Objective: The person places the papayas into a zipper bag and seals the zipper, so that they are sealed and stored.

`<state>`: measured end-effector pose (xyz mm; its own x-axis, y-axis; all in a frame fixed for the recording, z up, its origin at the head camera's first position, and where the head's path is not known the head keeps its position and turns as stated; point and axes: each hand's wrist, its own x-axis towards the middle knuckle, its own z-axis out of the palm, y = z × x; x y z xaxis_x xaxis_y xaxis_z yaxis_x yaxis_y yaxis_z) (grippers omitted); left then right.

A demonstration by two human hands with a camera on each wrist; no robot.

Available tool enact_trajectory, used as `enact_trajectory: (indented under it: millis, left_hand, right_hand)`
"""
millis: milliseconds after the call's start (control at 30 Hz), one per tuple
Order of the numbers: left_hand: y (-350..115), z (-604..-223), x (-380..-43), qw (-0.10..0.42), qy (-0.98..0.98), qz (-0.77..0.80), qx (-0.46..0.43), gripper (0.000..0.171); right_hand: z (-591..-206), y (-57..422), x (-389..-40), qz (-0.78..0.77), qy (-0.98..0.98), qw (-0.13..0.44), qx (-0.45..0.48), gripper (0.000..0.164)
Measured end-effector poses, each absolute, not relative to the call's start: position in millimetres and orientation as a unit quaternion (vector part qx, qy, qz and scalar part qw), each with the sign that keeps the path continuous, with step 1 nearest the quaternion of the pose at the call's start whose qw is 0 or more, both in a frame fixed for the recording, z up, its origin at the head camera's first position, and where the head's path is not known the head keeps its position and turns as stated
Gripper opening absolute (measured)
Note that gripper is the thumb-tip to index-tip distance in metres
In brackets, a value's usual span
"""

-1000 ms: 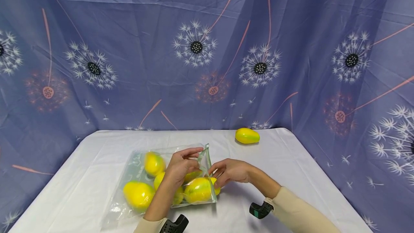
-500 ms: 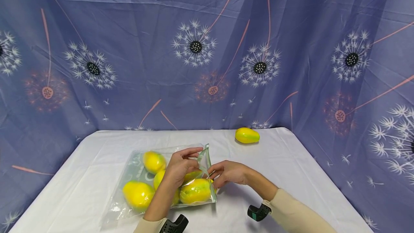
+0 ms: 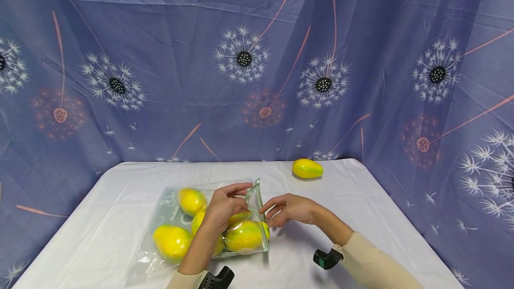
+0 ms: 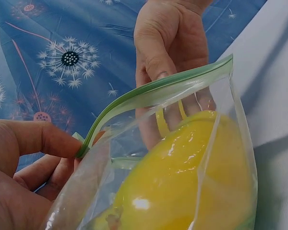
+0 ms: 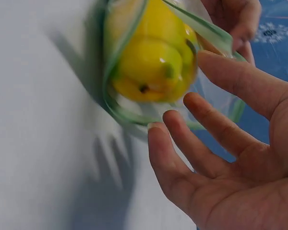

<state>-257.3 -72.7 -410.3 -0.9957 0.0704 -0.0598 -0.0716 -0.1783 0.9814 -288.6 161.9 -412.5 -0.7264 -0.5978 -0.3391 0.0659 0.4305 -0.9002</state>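
Observation:
A clear zip bag [image 3: 165,206] with a green-edged mouth lies on its side, with several yellow papayas [image 3: 172,241] inside. My left hand [image 3: 222,208] pinches the upper edge of the mouth and holds it up; the left wrist view shows thumb and finger on the green zip strip [image 4: 156,88]. Just inside the mouth lies one papaya [image 5: 149,69], its green-tinged end facing my right hand [image 3: 295,209]. That hand stands right at the opening, fingers [image 5: 213,120] spread and slightly bent, with nothing in them.
Another yellow papaya [image 3: 307,168] lies near the back edge of the white-covered table [image 3: 333,200]. Behind and beside the table hangs a blue curtain [image 3: 180,79] with dandelion prints.
My right hand pushed the papaya a little further into the bag, then drew back to the right, off it. The papaya shifted slightly back toward the mouth. My left hand stays put.

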Motion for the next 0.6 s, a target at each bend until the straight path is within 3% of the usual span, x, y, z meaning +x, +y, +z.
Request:
enact_trajectory:
  millis: [233, 600]
  left_hand:
    - [-72.4, -410.0, -256.5, 0.048, 0.64, 0.767, -0.001, 0.054]
    - [-72.8, -409.7, -256.7, 0.049, 0.636, 0.77, -0.003, 0.054]
  right_hand:
    - [-400.0, 190.4, -304.0, -0.51, 0.801, 0.276, -0.146, 0.062]
    - [-384.2, 246.5, -346.7, -0.481, 0.863, 0.133, -0.081, 0.08]
